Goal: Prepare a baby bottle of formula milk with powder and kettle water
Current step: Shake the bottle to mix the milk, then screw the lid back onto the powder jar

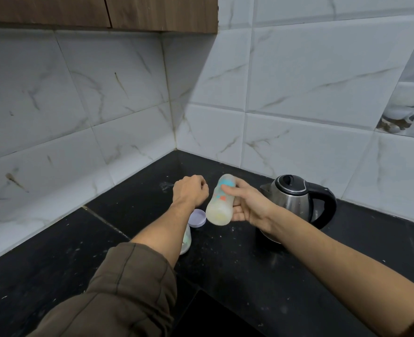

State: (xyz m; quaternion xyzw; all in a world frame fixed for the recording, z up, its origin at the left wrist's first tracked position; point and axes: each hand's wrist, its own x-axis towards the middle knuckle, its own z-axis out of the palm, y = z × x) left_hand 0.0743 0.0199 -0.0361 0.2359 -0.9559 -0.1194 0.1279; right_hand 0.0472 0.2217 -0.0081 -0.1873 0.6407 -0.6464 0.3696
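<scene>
My right hand (pixel 247 203) grips a translucent baby bottle (pixel 219 203) with blue and orange prints, tilted with its base toward me above the black counter. Pale yellowish content shows at its base. My left hand (pixel 190 190) hovers just left of the bottle, fingers curled into a loose fist; nothing shows in it. A steel electric kettle (pixel 293 200) with a black lid and handle stands right of my right hand. A lilac lid (pixel 197 217) lies on the counter under my left wrist. A white container (pixel 186 242) is mostly hidden behind my left forearm.
The black stone counter (pixel 79 251) runs into a corner of white marbled wall tiles (pixel 286 93). A wooden cabinet (pixel 128 13) hangs above. A dark recess (pixel 213 317) opens at the counter's near edge.
</scene>
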